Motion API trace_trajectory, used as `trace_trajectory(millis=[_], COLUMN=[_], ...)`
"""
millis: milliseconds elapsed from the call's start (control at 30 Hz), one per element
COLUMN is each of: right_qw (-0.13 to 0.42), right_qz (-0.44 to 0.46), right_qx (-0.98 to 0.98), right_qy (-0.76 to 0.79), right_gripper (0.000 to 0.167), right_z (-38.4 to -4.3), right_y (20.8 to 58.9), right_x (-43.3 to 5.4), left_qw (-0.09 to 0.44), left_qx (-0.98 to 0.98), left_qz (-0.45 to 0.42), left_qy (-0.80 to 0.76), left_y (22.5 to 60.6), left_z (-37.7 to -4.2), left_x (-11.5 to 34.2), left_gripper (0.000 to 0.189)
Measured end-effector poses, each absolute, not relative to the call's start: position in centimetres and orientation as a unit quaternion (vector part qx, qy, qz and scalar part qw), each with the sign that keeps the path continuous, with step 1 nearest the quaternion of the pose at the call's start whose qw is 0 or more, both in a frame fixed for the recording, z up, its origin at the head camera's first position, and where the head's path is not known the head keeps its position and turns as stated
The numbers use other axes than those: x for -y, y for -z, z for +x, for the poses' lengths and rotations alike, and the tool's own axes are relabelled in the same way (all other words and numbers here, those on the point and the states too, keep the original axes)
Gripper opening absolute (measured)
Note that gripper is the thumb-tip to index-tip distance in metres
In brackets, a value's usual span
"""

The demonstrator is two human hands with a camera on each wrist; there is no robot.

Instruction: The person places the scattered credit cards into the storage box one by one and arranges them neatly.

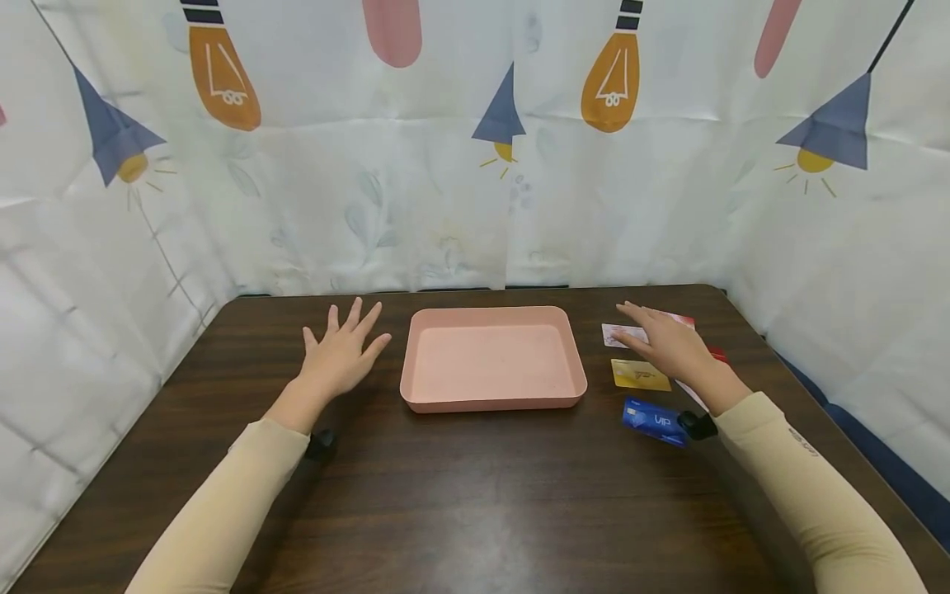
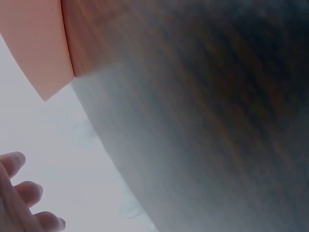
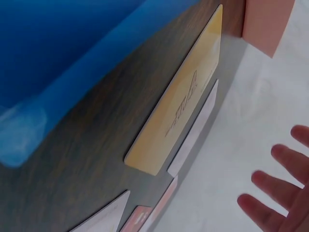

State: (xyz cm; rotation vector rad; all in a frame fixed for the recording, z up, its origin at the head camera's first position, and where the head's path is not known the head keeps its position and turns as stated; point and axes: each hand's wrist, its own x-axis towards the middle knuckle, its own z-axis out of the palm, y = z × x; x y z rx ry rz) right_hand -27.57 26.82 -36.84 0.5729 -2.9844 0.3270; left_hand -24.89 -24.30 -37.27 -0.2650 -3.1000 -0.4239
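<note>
My left hand [image 1: 337, 355] is held with fingers spread over the table, left of a pink tray [image 1: 493, 405]. It holds nothing. On the other side my right hand [image 1: 671, 342] reaches out, fingers extended, above a group of cards and grips none of them. Below its wrist lies a blue card [image 1: 653, 421] marked "VIP". A gold card [image 1: 640, 374] sits just beyond that, and a pale patterned card [image 1: 619, 334] is partly covered by the fingers in the head view. Red cards [image 1: 718, 355] show behind the hand, mostly hidden. The right wrist view shows the gold card [image 3: 178, 96] flat on the wood.
The dark wooden table [image 1: 475, 495] reaches back to a white curtain [image 1: 312, 206] printed with lamps and bulbs. The curtain also hangs along both sides. Dark blue fabric [image 1: 876, 445] shows beyond the table's right edge.
</note>
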Motion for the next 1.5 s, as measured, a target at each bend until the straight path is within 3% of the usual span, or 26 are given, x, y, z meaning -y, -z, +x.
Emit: trace_trajectory(millis=[600, 1067, 1500], right_qw=[0.001, -0.078, -0.120], right_qz=[0.251, 0.211, 0.184], right_qx=[0.943, 0.931, 0.942], right_qy=[-0.218, -0.288, -0.253], right_gripper=[0.054, 0.052, 0.052], right_z=[-27.3, -27.6, -28.5], right_y=[37.6, 37.5, 37.5], right_x=[-28.7, -30.1, -31.4], left_qw=[-0.049, -0.068, -0.083], left_qx=[0.970, 0.961, 0.957], left_qz=[-0.182, -0.215, -0.235], left_qy=[0.152, 0.161, 0.147], left_y=[37.6, 37.7, 38.3], left_z=[-23.9, -23.5, -23.2], left_x=[23.8, 23.6, 23.6], left_gripper=[0.071, 0.071, 0.079])
